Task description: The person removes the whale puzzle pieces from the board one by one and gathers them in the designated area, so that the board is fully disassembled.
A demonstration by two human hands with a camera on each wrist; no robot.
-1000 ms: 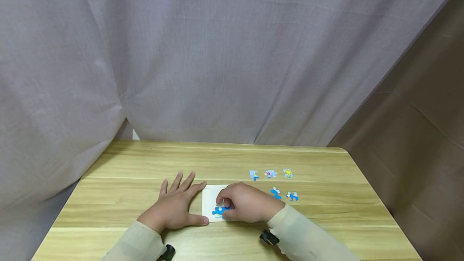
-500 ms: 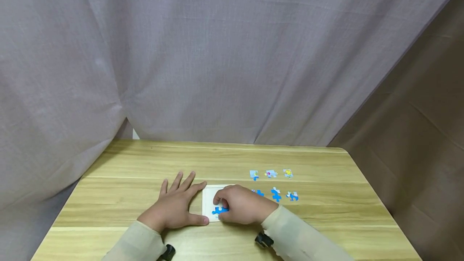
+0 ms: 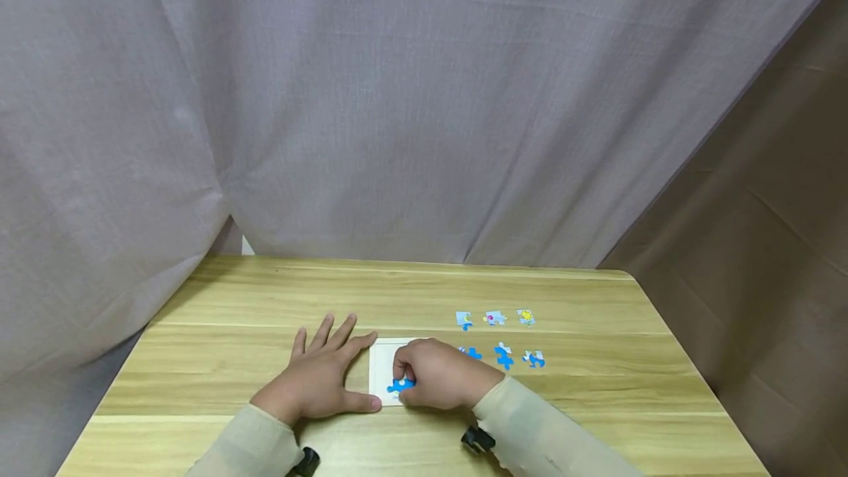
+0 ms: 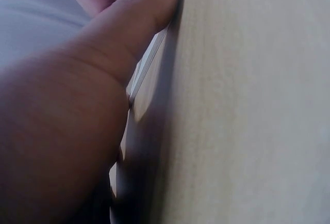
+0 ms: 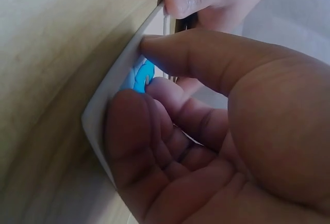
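Wooden table [image 3: 265, 293]: white puzzle board [image 3: 383, 368], six loose puzzle pieces [image 3: 503, 354] right of board.

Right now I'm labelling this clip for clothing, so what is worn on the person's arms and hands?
Both arms wear loose long sleeves in pale cream: left sleeve, right sleeve. Each cuff ends at the wrist. The left hand and right hand are bare, with no gloves or rings visible. A small black device sits at each wrist.

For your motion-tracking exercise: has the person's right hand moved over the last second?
Yes, slightly. The right hand slid left over the white board, uncovering another blue piece beside it.
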